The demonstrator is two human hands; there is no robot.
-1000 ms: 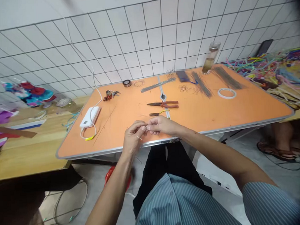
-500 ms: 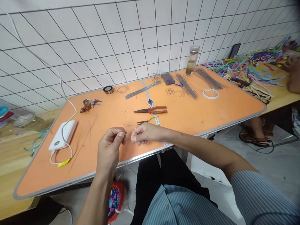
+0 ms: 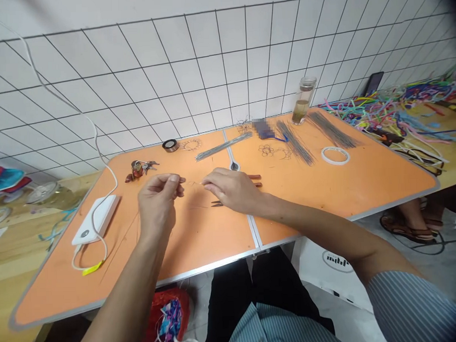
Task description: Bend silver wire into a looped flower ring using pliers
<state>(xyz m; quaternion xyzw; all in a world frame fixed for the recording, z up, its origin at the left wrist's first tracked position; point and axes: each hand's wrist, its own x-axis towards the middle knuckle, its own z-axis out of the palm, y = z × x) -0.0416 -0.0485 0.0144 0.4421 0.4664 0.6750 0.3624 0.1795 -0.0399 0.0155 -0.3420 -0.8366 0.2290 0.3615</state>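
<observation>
My left hand [image 3: 159, 196] pinches one end of a thin wire [image 3: 193, 182] between thumb and fingers, above the orange table [image 3: 216, 237]. My right hand [image 3: 231, 188] has its fingertips closed on the wire's other side, a short gap away. The wire looks bent, but its exact shape is too fine to make out. Red-handled pliers [image 3: 255, 177] lie mostly hidden behind my right hand. Only the dark jaws of the smaller pliers [image 3: 216, 204] show below that hand.
Bundles of straight wire [image 3: 297, 143] lie at the back, beside wire flower shapes [image 3: 267, 150]. Also there are black tape [image 3: 170, 145], a white tape ring [image 3: 335, 155] and a glass bottle [image 3: 303, 101]. A white power bank [image 3: 96, 219] with a cable and some keys [image 3: 141, 169] are at left.
Both hands have moved up and away from the table's front edge. My right hand has turned palm down and now covers much of both pliers. The camera view has shifted slightly.
</observation>
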